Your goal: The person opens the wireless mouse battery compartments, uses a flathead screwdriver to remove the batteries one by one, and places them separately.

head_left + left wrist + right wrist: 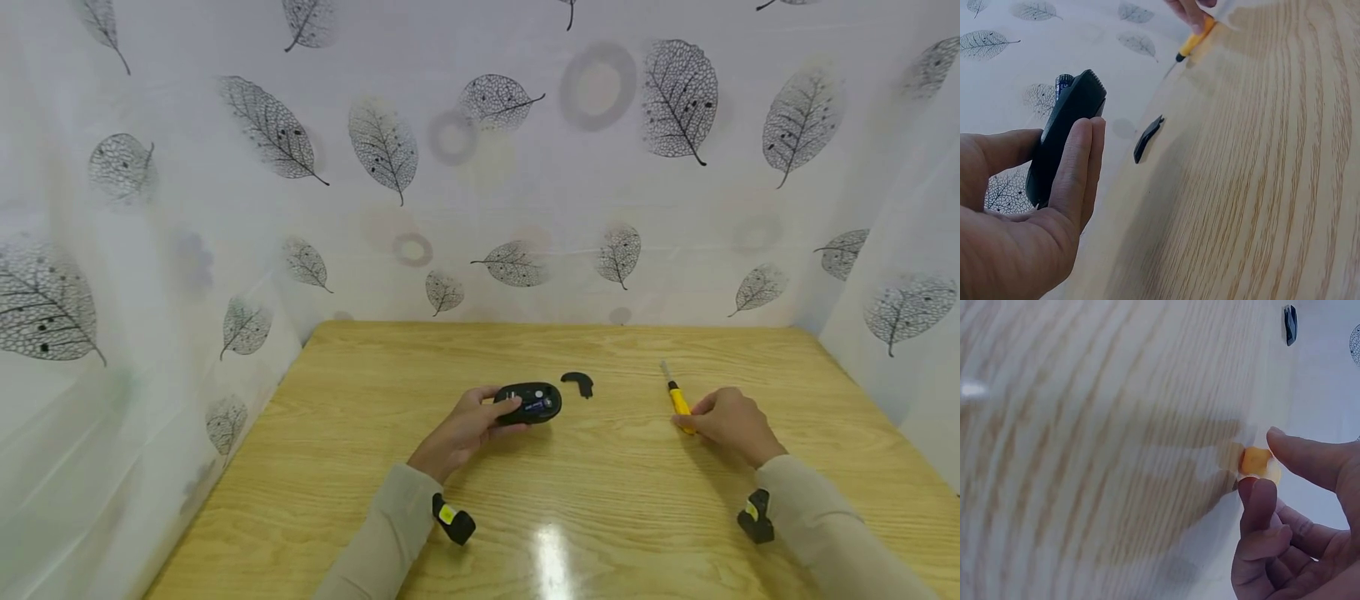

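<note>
My left hand [467, 427] grips a black computer mouse [551, 395] above the table, its underside turned up. A dark blue battery [536, 407] shows in its uncovered compartment, and in the left wrist view a battery end [1063, 82] sticks up past the mouse's edge. Beyond the mouse lies a curved black battery cover [579, 382]. Over on the right, my right hand [731, 423] pinches the yellow handle of a screwdriver [679, 402] between thumb and fingers. The screwdriver's metal shaft points away from me; whether it touches the table I cannot tell.
A wood-grain table [360, 375] spans the space beneath both hands. White curtain sheeting [525, 200] with leaf prints hangs behind it and on both sides. Dark camera units [454, 521] are strapped at both wrists.
</note>
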### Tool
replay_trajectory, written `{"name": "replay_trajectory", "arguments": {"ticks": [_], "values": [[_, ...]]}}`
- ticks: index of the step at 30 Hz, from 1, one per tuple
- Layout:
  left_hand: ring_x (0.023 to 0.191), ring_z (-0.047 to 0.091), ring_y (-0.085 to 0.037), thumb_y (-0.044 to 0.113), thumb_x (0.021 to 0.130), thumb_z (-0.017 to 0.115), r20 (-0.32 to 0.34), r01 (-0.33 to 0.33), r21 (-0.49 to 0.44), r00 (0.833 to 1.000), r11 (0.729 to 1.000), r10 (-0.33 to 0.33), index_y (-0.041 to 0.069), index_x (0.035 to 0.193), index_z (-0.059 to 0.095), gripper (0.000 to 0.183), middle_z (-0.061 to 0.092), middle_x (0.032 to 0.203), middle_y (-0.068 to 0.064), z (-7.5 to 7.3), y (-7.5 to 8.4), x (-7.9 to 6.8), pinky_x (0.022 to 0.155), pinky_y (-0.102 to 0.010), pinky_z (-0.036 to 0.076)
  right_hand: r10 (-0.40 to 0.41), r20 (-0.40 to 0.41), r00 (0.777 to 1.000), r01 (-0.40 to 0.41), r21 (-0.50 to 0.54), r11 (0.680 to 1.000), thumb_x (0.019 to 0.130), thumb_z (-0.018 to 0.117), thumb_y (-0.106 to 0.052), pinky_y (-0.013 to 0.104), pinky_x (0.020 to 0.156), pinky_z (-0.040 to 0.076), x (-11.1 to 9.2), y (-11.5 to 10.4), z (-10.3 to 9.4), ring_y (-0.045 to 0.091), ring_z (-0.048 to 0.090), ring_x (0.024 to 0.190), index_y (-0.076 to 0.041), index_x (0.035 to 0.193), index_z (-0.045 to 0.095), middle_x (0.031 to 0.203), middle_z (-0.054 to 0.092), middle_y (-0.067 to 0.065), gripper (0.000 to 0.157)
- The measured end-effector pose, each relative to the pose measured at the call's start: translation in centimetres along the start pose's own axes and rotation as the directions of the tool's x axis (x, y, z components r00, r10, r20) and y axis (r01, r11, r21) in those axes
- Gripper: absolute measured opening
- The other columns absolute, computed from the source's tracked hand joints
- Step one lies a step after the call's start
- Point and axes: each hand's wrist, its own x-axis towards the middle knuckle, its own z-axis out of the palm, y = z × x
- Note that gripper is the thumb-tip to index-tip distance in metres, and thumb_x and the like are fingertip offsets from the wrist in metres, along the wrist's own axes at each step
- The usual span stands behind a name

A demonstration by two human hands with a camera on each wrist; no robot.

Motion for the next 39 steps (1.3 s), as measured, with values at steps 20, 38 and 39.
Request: {"name": "replay_trajectory", "arguments": {"ticks": [20,38,39], "values": [[0.108,0.068,-0.039,0.009,0.1,0.065,-0.001,-0.002,0.015,1.0,1.0,0.002,-0.006,0.153,0.033,0.063,0.047,0.141,-0.03,0.1,-0.1,0.0,0.093,-0.037,0.059,-0.141,-0.066,0.988,0.135,-0.094,0.986,0.089,0.078,-0.032,0.048,0.067,0.056,-0.5,-2.7,-0.3,0.033,0.067,0.082,0.004,0.097,0.071,0.095,0.072,0.019,0.037],[0.107,0.069,-0.038,0.01,0.1,0.066,-0.006,-0.024,0.052,1.0,0.998,0.025,-0.008,0.149,0.038,0.059,0.053,0.135,-0.03,0.7,-0.4,0.4,0.09,-0.036,0.06,-0.346,0.019,0.938,0.345,0.043,0.937,0.093,0.075,-0.016,0.036,0.064,0.058,-0.9,-7.9,2.5,0.019,0.065,0.078,0.001,0.101,0.076,0.09,0.072,0.005,0.019],[0.107,0.069,-0.037,0.011,0.1,0.066,-0.005,-0.024,0.055,1.0,0.998,0.025,-0.008,0.15,0.037,0.06,0.054,0.135,-0.03,0.7,-0.5,0.4,0.09,-0.037,0.06,-0.363,0.017,0.932,0.361,0.048,0.931,0.093,0.074,-0.016,0.035,0.064,0.058,-0.9,-8.1,2.6,0.019,0.065,0.078,0.001,0.102,0.076,0.09,0.072,0.005,0.019]]}}
